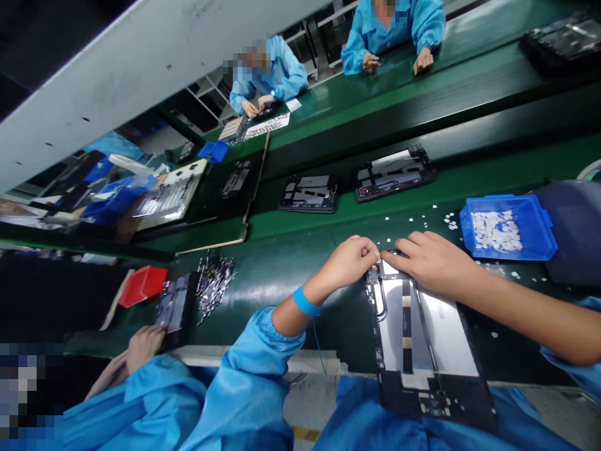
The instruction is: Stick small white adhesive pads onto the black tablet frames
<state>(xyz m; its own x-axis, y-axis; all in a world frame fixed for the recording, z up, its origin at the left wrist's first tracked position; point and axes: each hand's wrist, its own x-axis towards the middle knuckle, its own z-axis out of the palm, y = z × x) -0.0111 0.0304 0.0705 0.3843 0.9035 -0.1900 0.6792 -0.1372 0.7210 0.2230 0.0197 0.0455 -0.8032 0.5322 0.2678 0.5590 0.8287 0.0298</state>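
Observation:
An opened tablet (439,319), its battery and circuit parts exposed, leans over the near bench edge toward my lap. At its top left corner, my left hand (352,260) pinches with thumb and forefinger; whatever is between the fingertips is too small to make out. Bent over the tablet's top edge, my right hand (434,263) grips it there, its fingertips almost meeting those of the left. A blue band (307,302) with a thin cord circles my left wrist. Small white paper bits (451,220) lie scattered beyond and right of my right hand.
A blue tray (538,228) of white bits stands right. Two opened tablets (308,192) (395,172) lie ahead. Left are a pile of small metal parts (216,282), a red bin (143,285) and a co-worker's hand (144,344) at another tablet (176,307). Two people sit opposite.

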